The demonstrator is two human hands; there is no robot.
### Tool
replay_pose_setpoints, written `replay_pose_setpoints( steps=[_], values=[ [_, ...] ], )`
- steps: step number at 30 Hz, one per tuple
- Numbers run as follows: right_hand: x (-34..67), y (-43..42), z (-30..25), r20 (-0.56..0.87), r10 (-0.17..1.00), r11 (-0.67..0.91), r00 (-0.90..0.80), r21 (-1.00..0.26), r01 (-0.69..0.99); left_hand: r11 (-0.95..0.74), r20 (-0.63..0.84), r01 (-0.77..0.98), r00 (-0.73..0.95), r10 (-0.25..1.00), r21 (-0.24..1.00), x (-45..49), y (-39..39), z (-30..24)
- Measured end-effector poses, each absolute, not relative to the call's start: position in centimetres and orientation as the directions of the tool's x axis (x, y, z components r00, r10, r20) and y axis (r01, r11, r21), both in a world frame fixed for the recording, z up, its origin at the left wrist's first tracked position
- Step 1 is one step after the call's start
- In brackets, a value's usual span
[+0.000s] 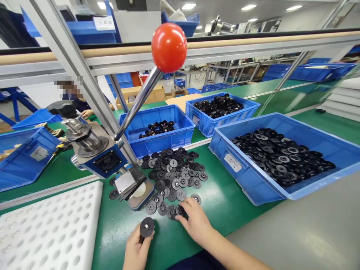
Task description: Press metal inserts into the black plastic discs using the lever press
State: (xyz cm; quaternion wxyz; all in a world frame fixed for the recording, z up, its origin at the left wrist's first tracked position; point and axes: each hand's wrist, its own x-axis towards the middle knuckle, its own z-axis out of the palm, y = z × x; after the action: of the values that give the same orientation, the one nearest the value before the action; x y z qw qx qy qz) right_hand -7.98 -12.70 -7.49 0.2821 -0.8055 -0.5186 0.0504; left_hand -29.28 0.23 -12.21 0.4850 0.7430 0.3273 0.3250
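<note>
A bright workshop with ceiling lights lies behind a green workbench (pixel 219 187) that spans the frame. At right, a large blue bin (pixel 250 180) holds a heap of black ring-shaped parts (pixel 277 157). A white tray (pixel 94 204) with rows of round holes fills the lower left. Two smaller blue bins, one at centre (pixel 165 144) and one just right of it (pixel 208 125), hold dark parts. Left of centre stands a hand press (pixel 104 157), its lever topped by a red ball knob (pixel 169 47). Beside its base spreads a loose pile of black discs (pixel 171 168). At lower centre, the person's right hand (pixel 195 221) has thumb and forefinger around a small disc (pixel 180 210) at the pile's near edge; I cannot tell whether they grip it. The left hand (pixel 137 243), fingers clamped, holds a black disc with a pale centre (pixel 147 227).
</note>
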Motion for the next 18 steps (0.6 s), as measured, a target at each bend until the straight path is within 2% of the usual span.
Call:
replay_pose_setpoints(
  steps=[2, 5, 8, 11, 15, 18],
  values=[
    [-7.9, -12.5, -7.4, 0.290, 0.848, -0.241, 0.444, -0.534, 0.810, -0.330, 0.182, 0.167, 0.571, 0.800, 0.929, -29.1, -0.3, -11.1],
    [-8.6, -12.2, -6.6, 0.395, 0.844, -0.068, 0.364, -0.594, 0.801, -0.386, 0.241, 0.149, 0.567, 0.787, 0.910, -28.7, -1.5, -9.0],
    [-10.3, -11.7, -5.2, 0.449, 0.863, 0.125, 0.232, -0.634, 0.763, -0.464, 0.309, 0.132, 0.584, 0.750, 0.876, -28.3, -2.1, -7.7],
    [-12.1, -11.0, -3.8, 0.477, 0.872, 0.249, 0.108, -0.624, 0.741, -0.533, 0.373, 0.096, 0.610, 0.699, 0.841, -27.9, -1.8, -7.8],
    [-13.2, -10.3, -3.1, 0.477, 0.879, 0.297, 0.012, -0.567, 0.769, -0.583, 0.454, 0.031, 0.595, 0.663, 0.812, -27.7, -1.6, -8.9],
    [-13.2, -10.2, -3.1, 0.464, 0.886, 0.280, -0.008, -0.521, 0.806, -0.578, 0.454, 0.020, 0.597, 0.661, 0.816, -27.7, -1.8, -9.4]
  ],
)
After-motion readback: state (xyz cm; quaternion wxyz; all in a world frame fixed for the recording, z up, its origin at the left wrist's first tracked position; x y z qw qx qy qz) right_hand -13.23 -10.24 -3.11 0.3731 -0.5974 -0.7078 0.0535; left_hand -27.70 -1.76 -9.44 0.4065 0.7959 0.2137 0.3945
